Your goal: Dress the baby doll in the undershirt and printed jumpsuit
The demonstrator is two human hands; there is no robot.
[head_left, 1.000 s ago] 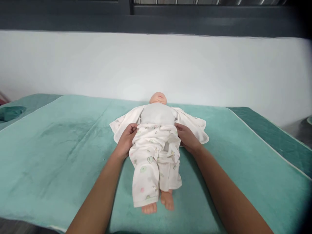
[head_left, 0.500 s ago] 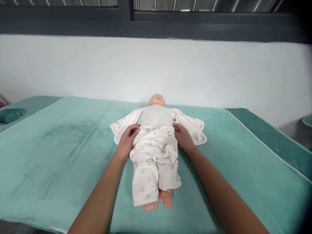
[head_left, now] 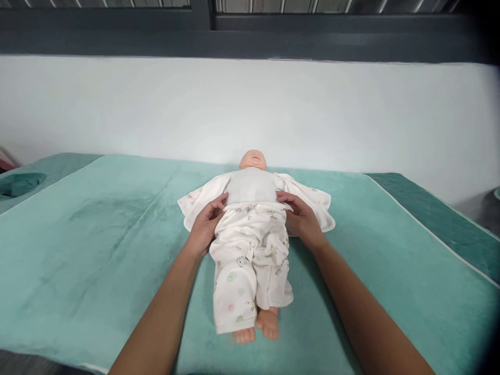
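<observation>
A baby doll (head_left: 253, 159) lies on its back, feet toward me, its grey-white torso (head_left: 251, 186) bare of the spread jacket. Patterned white pants (head_left: 238, 260) cover its legs up to the waist, bunched at the knee on the right. At the left end of the waistband, my left hand (head_left: 206, 224) has thumb and fingers curled on the cloth. My right hand (head_left: 304, 219) pinches the opposite end and draws it slightly outward; its thumb is mostly hidden. Below the cuffs, both doll feet (head_left: 267, 324) show.
A white jacket (head_left: 314, 200) is spread beneath the doll, sleeves out to both sides. The green padded cover (head_left: 117, 250) stretches under everything. Behind it rises a white wall (head_left: 250, 109) with a dark window frame (head_left: 250, 44) above.
My right hand has shifted outward and pulled its side of the waistband away from the doll's waist. My left hand stays at its side, fingers slightly further onto the torso.
</observation>
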